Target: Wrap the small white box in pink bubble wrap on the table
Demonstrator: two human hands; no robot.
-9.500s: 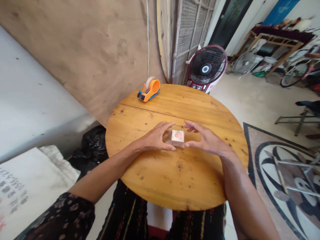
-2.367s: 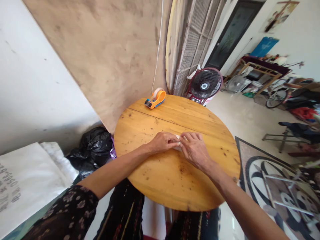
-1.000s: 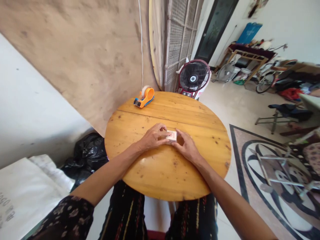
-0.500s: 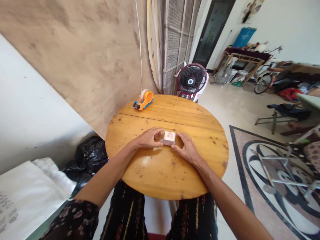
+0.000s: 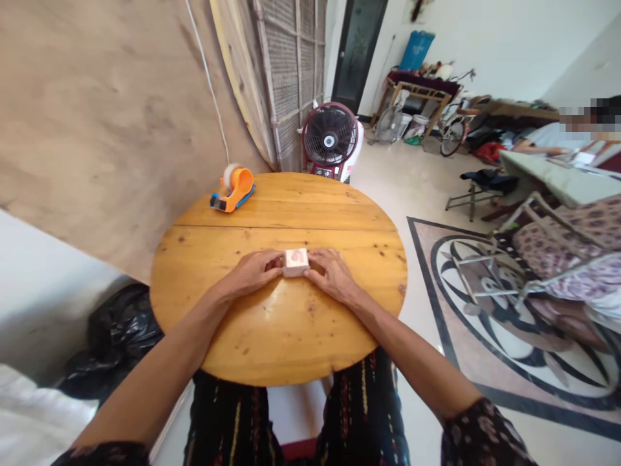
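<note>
A small whitish box (image 5: 295, 261) with a reddish print on its top lies near the middle of the round wooden table (image 5: 286, 336). My left hand (image 5: 257, 270) grips it from the left, thumb in front and fingers behind. On the opposite side, my right hand (image 5: 332, 272) has its thumb and fingertips against the right edge. The box appears to rest flat on the wood. An orange and blue tape dispenser (image 5: 236, 189) with a roll of tape stands at the table's far left, apart from both hands.
Beyond the table stands a dark red fan (image 5: 330, 139). Black plastic bags (image 5: 121, 323) lie on the floor at left. At right, a person sits behind a pale table (image 5: 557, 178), and another in patterned clothing sits on a metal-framed chair (image 5: 533, 285).
My view has swung to the right, bringing people at the right into sight. Both hands have closed in on the box's sides; the right fingers had stood slightly apart from it.
</note>
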